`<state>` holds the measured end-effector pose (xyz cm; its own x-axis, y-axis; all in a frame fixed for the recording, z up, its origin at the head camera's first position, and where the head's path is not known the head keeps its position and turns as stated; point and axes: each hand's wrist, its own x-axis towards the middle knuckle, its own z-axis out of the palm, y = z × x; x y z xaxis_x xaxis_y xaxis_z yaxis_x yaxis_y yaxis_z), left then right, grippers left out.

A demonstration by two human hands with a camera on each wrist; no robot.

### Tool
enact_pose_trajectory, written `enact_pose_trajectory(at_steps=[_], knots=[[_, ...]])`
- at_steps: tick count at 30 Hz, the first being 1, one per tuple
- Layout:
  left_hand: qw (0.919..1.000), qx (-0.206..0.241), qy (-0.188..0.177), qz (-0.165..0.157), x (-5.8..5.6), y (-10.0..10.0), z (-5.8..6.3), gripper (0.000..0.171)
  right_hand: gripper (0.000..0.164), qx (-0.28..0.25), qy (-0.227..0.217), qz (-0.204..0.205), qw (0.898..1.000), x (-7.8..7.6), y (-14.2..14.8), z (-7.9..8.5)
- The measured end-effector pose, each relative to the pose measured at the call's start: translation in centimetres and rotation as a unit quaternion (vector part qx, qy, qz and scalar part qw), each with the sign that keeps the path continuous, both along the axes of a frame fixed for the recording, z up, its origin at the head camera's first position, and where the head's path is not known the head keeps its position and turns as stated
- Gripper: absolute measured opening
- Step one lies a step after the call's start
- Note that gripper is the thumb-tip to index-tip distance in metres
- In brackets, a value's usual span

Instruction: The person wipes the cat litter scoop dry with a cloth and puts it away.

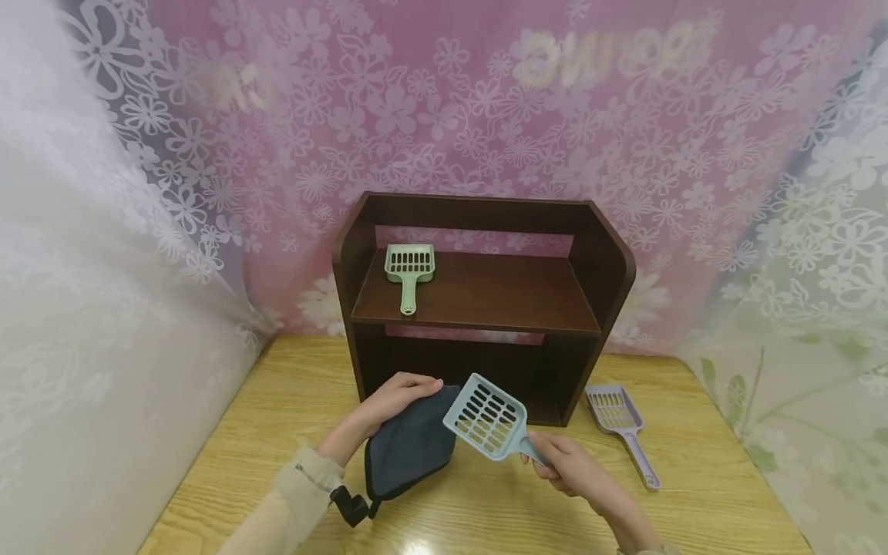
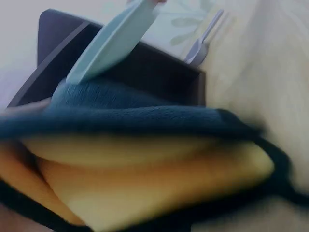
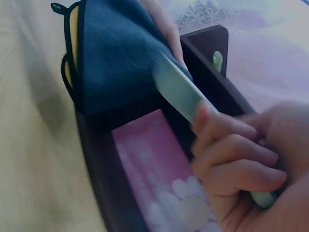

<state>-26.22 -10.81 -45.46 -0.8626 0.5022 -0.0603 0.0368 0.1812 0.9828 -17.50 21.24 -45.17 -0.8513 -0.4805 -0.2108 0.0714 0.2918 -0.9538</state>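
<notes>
Curl of right hand [image 1: 565, 464] round blue scoop [image 1: 489, 417], grip of left hand [image 1: 395, 399] on cloth [image 1: 414, 447]

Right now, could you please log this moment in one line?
left hand: holds blue cloth; right hand: grips blue scoop; green scoop: on shelf; purple scoop: on table

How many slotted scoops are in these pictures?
3: the green scoop on the upper level of the shelf, the blue scoop in the right hand, the purple scoop on the table, right of the shelf.

Right fingers [image 1: 548, 445] grip a light-blue scoop [image 1: 489, 416] — left fingers [image 1: 418, 383] hold a dark cloth [image 1: 411, 443] — before a brown shelf [image 1: 499, 285].
</notes>
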Motion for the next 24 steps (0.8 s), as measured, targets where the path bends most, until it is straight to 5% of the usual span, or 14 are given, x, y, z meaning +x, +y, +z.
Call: enact_pose_trajectory(at_steps=[5,8,15,24], knots=[[0.9875,0.041,0.015,0.152,0.9,2.5,-1.4,0.045,0.046,-0.056,-0.023,-0.095,0.994,0.6,-1.6,-1.7],[0.9750,0.067,0.031,0.210,1.4,4.2,-2.0,0.044,0.041,-0.095,-0.031,-0.129,0.987,1.2,-3.5,-2.6],[0.9530,0.142,0.027,0.266,2.4,6.4,-1.5,0.041,0.042,-0.135,-0.024,-0.202,0.970,2.0,-6.8,-3.7],[0.9285,0.185,0.022,0.321,3.1,9.1,-2.0,0.035,0.047,-0.179,0.001,-0.256,0.950,2.1,-9.1,-3.6]])
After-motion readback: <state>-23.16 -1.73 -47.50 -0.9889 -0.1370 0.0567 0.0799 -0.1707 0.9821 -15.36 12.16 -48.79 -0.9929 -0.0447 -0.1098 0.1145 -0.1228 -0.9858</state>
